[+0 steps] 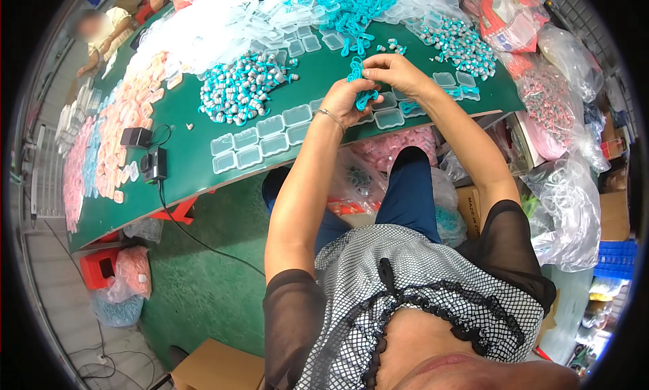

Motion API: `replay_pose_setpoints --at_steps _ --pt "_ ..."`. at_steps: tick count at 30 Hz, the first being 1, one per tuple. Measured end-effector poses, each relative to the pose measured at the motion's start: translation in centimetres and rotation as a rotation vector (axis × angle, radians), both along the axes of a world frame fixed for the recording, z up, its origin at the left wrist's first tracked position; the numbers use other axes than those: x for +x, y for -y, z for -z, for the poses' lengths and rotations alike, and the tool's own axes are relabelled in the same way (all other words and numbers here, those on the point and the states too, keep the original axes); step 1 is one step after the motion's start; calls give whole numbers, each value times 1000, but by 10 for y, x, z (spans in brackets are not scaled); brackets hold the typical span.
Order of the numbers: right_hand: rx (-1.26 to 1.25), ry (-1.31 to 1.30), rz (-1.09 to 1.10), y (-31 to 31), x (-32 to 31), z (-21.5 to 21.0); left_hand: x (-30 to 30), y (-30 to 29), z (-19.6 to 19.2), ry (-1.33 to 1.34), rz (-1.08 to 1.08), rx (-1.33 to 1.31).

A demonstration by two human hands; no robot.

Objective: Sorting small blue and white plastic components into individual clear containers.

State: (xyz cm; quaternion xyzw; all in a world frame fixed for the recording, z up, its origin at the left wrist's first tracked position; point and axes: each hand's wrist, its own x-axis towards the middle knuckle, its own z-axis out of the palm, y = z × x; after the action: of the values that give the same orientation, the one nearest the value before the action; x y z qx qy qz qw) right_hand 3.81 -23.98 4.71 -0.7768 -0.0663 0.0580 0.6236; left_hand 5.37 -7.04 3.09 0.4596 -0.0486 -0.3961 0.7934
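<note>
The green table (193,163) spans the view, and a pale heap of clear plastic (223,28) covers its far side, at ten to eleven o'clock from the hands. A teal pile (355,8) spreads at twelve. Two grey-and-teal heaps flank it: the left heap (236,85) at nine, the right heap (466,45) at two. Clear cases run in two rows along the near edge, from a left case (224,163) at eight to a right case (444,79) at three. The left hand (343,100) holds a small teal bunch (366,98) in curled fingers, thumb toward one o'clock. The right hand (397,73) comes in from four, its thumb and forefinger narrow at the bunch's upper end; whether they pinch a strand, I cannot tell. The bunch thus sits between both hands, its long axis near twelve to six, the top leaning slightly toward eleven. From the left fingers, the near case (389,119) lies just beside at four to five o'clock, and the left hand looks the nearer to it. A teal piece (410,107) lies at the cases, at three to four o'clock, below the right wrist.
</note>
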Motion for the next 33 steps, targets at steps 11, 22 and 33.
replay_pose_setpoints --at_steps 11,22,33 --pt "-681 604 -19 26 -57 3 9 -22 7 -124 -182 -195" --pt "-873 821 -15 19 -74 23 0 -18 9 -120 -200 -190" --pt "-981 736 -109 15 -71 3 0 -26 11 -232 -238 -274"
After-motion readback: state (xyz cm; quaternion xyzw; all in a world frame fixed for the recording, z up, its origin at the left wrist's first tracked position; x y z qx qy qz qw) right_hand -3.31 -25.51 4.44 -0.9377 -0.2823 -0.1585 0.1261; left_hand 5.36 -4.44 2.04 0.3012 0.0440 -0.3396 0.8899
